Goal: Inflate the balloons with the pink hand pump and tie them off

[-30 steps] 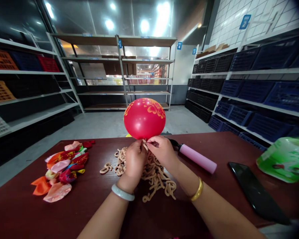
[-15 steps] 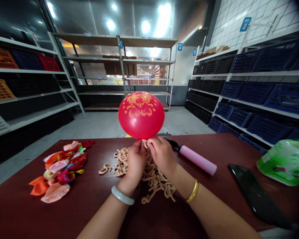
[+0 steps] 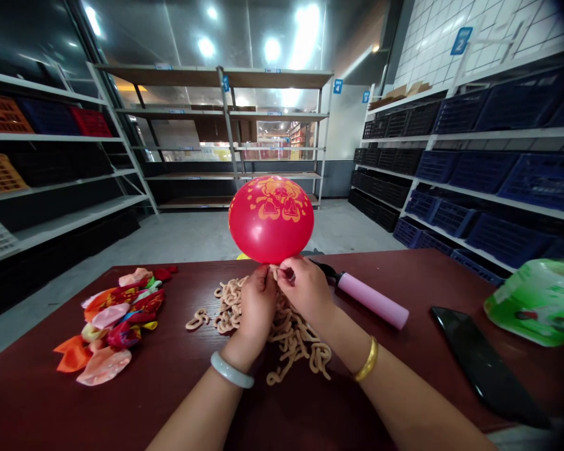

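An inflated red balloon with a yellow printed pattern stands upright above my hands, its neck mostly hidden by the fingers. My left hand is closed at the balloon's base, pinching its neck. Just right of it, my right hand is closed, thumb and forefinger gripping a short beige elastic tie that shows between the two hands. Beneath and around both hands lies a loose pile of beige curly ties, partly covered by the left hand.
Uninflated balloons lie in a heap at the left of the dark red table. A pink hand pump, a black phone and a green pouch sit on the right. Shelves with blue crates stand beyond.
The balloon has shifted slightly right and tilted a little. My right hand's fingers have bent and opened a small gap between them, while the left hand stays at the neck.
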Motion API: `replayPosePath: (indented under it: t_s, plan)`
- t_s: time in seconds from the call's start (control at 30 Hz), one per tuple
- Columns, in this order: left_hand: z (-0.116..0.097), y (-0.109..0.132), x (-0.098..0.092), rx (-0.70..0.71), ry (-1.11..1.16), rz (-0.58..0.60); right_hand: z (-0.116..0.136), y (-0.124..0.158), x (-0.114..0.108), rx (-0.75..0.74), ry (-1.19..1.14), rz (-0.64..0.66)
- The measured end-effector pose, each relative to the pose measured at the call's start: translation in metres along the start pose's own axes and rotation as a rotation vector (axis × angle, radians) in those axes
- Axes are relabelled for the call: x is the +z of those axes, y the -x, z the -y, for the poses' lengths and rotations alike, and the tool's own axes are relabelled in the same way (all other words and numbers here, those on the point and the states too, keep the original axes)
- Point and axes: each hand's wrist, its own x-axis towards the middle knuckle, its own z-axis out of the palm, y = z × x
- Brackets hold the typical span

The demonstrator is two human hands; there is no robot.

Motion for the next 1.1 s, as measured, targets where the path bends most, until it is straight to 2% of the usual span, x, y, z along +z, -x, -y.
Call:
replayPosePath:
  t_s: [0.13, 0.23, 0.33, 0.43, 0.77, 0.9, 1.1]
  plan:
    - [-0.0014, 0.0032, 0.0069, -0.05, 0.142, 0.021, 0.0012, 0.0015, 0.0002, 0.025, 0.125, -0.048]
    - [0.0008, 0.0038, 0.0077, -0.079, 0.209, 0.003, 0.0014, 0.0021, 0.0004, -0.038, 0.148, -0.023]
    - [0.0048, 0.0019, 0.0057, -0.1, 0.265, -0.027, 0.0007, 0.0025, 0.0014, -0.122, 0.074, 0.012]
    - [0.0045, 0.0002, 0.0037, -0.119, 0.311, -0.022, -0.0014, 0.0027, 0.0029, -0.138, -0.048, 0.004]
    - [-0.0018, 0.0032, 0.002, -0.128, 0.329, -0.015, -0.0084, -0.0048, 0.006, 0.097, -0.569, -0.018]
    - [-0.0022, 0.0031, 0.002, -0.111, 0.312, -0.022, -0.006, -0.0055, 0.0062, 0.151, -0.63, -0.03]
    - [-0.0043, 0.0032, 0.0019, -0.106, 0.365, -0.048, -0.0007, -0.0044, 0.006, 0.134, -0.616, -0.079]
